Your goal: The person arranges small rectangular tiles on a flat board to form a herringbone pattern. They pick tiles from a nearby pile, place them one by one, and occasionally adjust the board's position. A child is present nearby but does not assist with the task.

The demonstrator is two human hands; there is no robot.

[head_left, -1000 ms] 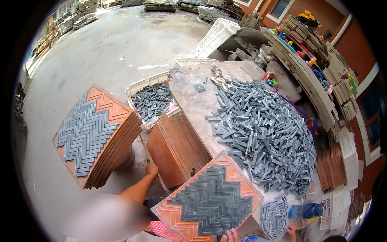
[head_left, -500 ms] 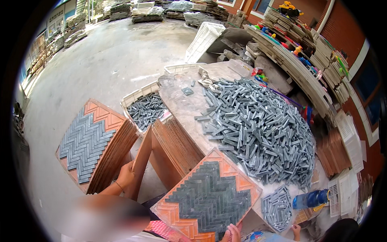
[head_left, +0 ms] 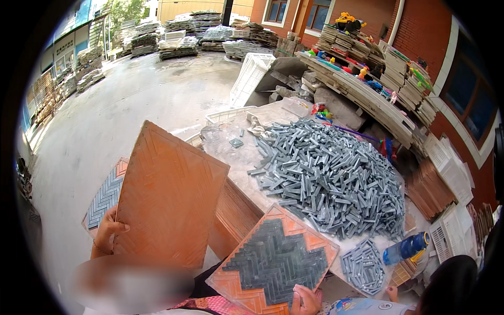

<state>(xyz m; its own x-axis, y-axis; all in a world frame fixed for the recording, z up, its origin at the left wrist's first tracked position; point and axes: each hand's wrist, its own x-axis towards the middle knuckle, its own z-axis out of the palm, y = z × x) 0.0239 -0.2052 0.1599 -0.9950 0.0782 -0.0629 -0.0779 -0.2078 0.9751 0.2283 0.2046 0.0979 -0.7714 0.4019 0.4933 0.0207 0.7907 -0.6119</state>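
Observation:
My left hand (head_left: 108,229), at the left, grips the edge of a raised orange mould board (head_left: 168,199) with faint herringbone grooves and no strips in it. Closed on the near right edge of another board is my right hand (head_left: 305,300), fingers on its upper face. That filled mould board (head_left: 275,257) carries dark grey strips in a zigzag pattern, with orange grooves bare at two corners. Behind the raised board, a stack of orange boards (head_left: 237,207) is partly hidden. Also mostly covered is a filled board (head_left: 105,197) farther left, with grey strips.
A large heap of grey stone strips (head_left: 331,173) covers the table (head_left: 223,139). Right of it lie a smaller strip pile (head_left: 363,266), a blue bottle (head_left: 406,248) and another person's hand (head_left: 391,293). White crates (head_left: 251,79) and stacked slabs (head_left: 362,100) stand beyond.
My left hand has lifted the orange board from beside the stack and turned its grooved face toward me. It now hides the strip-filled crate and much of the left filled board.

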